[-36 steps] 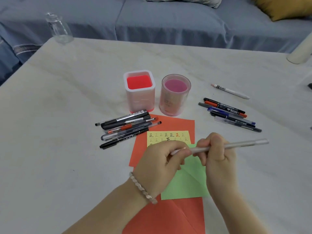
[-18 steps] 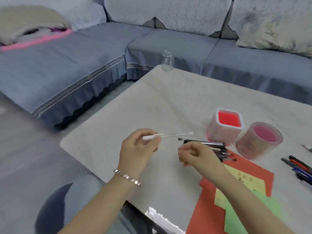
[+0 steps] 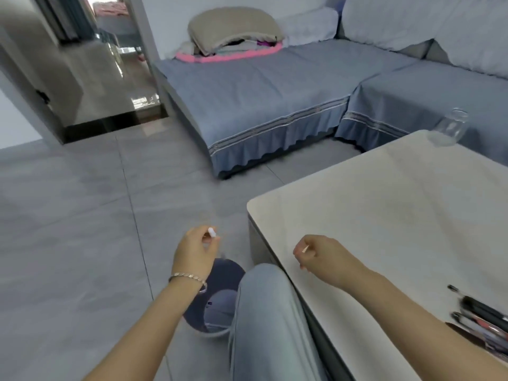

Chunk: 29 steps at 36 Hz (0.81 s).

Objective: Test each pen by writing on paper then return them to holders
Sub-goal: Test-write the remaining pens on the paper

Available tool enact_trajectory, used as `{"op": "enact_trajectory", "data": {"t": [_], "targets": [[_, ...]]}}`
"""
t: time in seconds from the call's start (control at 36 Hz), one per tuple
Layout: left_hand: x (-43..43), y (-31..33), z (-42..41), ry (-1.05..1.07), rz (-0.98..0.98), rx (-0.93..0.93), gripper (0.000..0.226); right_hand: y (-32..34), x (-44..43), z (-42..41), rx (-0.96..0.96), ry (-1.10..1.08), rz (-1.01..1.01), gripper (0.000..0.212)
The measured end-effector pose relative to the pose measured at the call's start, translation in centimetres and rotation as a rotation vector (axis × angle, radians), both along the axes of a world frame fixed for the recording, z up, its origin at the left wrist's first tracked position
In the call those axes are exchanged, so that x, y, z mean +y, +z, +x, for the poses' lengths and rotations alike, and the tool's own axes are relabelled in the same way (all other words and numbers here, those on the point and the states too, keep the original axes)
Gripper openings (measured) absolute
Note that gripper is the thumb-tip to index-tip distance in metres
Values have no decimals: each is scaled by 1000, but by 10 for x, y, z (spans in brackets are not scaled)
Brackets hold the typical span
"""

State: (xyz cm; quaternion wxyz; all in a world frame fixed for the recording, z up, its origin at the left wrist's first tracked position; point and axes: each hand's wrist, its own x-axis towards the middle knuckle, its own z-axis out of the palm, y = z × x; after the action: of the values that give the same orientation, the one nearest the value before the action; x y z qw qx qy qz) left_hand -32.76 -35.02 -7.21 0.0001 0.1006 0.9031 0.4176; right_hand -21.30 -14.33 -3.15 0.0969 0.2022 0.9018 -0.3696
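A round dark-blue waste bin [image 3: 196, 314] stands on the grey tiled floor [image 3: 82, 243] by the knee [image 3: 264, 287]. Above it the left hand [image 3: 195, 253] pinches a slim white plastic pen [image 3: 212, 232], only its rounded end showing, likely poised to discard it. The right hand [image 3: 320, 253], well apart over the pale stone surface [image 3: 384, 210], has curled fingers; whether it holds anything I cannot tell. Dark pens [image 3: 481, 314] lie rightward; a clear glass jar [image 3: 450, 127] stands farthest.

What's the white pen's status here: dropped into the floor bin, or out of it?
Out. The left hand pinches the white pen above the bin, not inside it.
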Motion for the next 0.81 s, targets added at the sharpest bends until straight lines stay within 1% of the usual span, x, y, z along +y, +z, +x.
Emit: {"op": "enact_trajectory", "data": {"t": [0.08,0.17,0.22,0.31,0.36,0.5,0.58,0.67,0.72,0.81], "targets": [[-9,-27,-13,16,-108,-143,8,-10,-2,-4,-33,23,31,17],[-13,-42,-18,18,-136,-256,13,-16,-1,-1,-76,36,59,17],[-11,-44,-16,-18,-139,-280,24,-18,2,4,-94,33,76,17],[4,-33,-8,-94,-127,-239,27,-18,9,12,-113,8,99,20],[22,-20,2,-185,-97,-200,27,-16,15,21,-126,-21,102,22],[80,14,46,-467,3,-25,26,-13,37,63,-114,-146,84,21],[118,27,83,-683,12,42,24,-14,52,103,-123,-247,74,19],[157,34,125,-916,-22,6,23,-17,67,150,-144,-347,96,16],[181,36,155,-1051,-99,-53,23,-18,76,185,-156,-408,110,15],[211,34,199,-1214,-204,-67,23,-19,86,238,-154,-524,117,15]]}}
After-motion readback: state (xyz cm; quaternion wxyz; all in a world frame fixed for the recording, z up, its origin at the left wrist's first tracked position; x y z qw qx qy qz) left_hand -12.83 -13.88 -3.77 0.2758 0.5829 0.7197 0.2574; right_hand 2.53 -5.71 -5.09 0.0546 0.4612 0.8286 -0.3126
